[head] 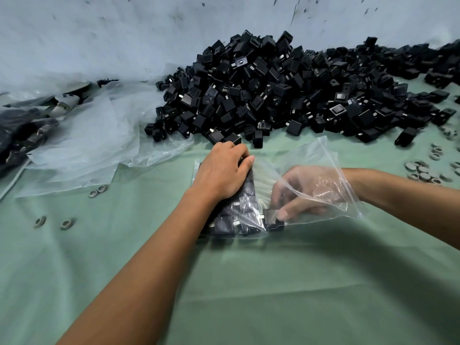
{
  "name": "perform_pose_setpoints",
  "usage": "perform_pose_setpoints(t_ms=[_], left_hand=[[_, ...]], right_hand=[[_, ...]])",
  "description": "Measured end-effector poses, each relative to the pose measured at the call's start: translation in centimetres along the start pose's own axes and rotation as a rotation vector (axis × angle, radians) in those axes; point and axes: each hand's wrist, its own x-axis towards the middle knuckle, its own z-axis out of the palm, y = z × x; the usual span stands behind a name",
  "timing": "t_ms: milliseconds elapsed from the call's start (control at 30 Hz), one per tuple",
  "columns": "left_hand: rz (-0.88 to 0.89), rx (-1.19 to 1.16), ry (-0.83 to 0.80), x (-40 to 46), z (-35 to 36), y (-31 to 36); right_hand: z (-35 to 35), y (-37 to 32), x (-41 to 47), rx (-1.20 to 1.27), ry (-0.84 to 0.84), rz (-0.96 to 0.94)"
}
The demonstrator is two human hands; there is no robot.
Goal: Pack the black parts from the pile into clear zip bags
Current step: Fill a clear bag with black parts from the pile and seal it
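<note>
Nearest, at the lower part of the frame, the green bench (273, 295) lies bare between the two forearms, plenty of room there to slide the work back. At mid-frame the clear zip bag (321, 155) lies flat, its mouth open toward the right. The left hand (221, 170) presses down on the rows of black parts (245, 202) already inside, fingers (242, 151) curled over the far edge of the stack. The right hand (308, 192) is inside the bag, fingers pinching one black part (270, 216) at the stack's near right corner. I judge this bag partly filled and not yet sealed.

Grey rings (67, 223) lie scattered at left and right. Loose plastic sheets (99, 135) spread at middle left. Farther up, the pile (286, 90) is large and banked against the wall, its near edge close to the left hand; most of the packing remains.
</note>
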Motion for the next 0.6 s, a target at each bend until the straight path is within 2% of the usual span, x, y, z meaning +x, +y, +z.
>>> perform_pose_setpoints(t_ms=[100,500,600], left_hand=[[-0.003,0.009,-0.006,0.0,-0.1,0.1],[-0.013,0.065,-0.008,-0.2,-0.5,0.8],[0.001,0.094,-0.011,-0.2,-0.8,1.1]], right_hand=[[0.1,-0.2,0.2,-0.019,0.026,0.046],[-0.2,0.7,-0.2,-0.181,0.045,-0.018],[-0.1,1.0,0.0,-0.132,0.041,-0.023]])
